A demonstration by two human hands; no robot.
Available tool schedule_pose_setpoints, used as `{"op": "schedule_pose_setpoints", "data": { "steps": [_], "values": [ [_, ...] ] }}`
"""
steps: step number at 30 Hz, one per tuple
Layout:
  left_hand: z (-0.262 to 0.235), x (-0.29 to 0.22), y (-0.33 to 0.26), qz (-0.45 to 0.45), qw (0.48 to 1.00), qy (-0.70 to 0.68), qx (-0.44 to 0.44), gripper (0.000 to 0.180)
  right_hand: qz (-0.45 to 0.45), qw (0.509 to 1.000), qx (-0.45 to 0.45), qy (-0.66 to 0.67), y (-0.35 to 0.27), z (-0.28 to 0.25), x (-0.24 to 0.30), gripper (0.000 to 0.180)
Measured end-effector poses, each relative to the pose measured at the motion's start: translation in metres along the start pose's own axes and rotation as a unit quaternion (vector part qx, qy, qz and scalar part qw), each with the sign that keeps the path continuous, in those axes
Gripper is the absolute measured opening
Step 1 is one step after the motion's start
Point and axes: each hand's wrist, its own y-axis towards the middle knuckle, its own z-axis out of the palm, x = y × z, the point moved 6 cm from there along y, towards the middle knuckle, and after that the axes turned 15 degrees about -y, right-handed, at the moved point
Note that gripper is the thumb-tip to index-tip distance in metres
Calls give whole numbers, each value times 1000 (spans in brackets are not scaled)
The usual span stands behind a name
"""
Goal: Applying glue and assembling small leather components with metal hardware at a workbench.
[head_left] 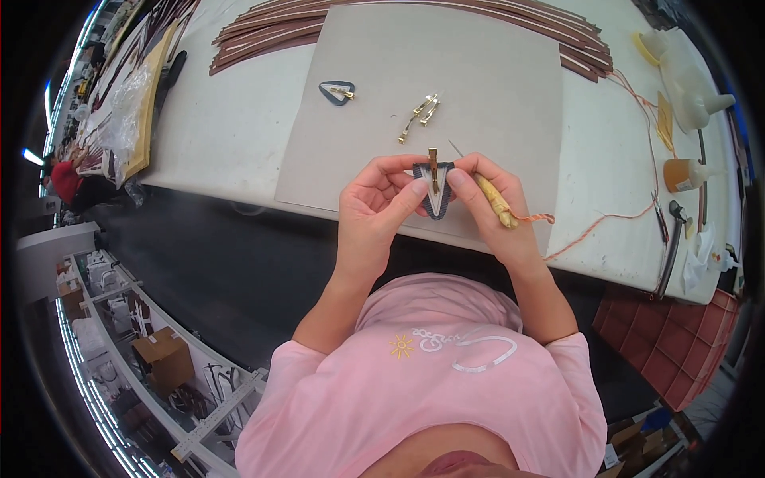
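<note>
My left hand (374, 203) and my right hand (498, 203) together pinch a small dark blue V-shaped strap piece (434, 199) with a pale inner face and a gold metal clasp (433, 163) standing up from its top. My right hand also grips a wooden-handled awl (494, 201) with orange cord on its handle; its thin needle points up past my fingers. Loose gold clasps (421, 113) lie on the grey board (478, 88) beyond my hands. Another blue V-shaped piece with a gold clasp (337, 92) lies at the board's left edge.
Brown and white strips (279, 32) are fanned along the far side of the white table (215, 135). White glue bottles (693, 88), an amber jar (684, 174), an orange cord (613, 219) and hand tools (669, 239) sit at the right. A red crate (669, 342) stands below.
</note>
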Motion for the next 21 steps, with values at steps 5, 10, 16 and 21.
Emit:
{"op": "schedule_pose_setpoints", "data": {
  "steps": [5,10,16,21],
  "values": [
    [-1,-1,-1,-5,1000,14,4,26,-12,999,-20,38,-2,-1,-1,18],
    [-1,4,-2,-27,1000,-6,-5,25,-33,999,-23,3,-2,-4,1,14],
    [-5,15,-6,-41,999,-21,-13,21,-44,997,-51,-34,-3,-4,-3,15],
    [-7,14,-6,-48,999,-4,-3,19,-112,981,-117,-109,-6,-9,14,16]
  ]
}}
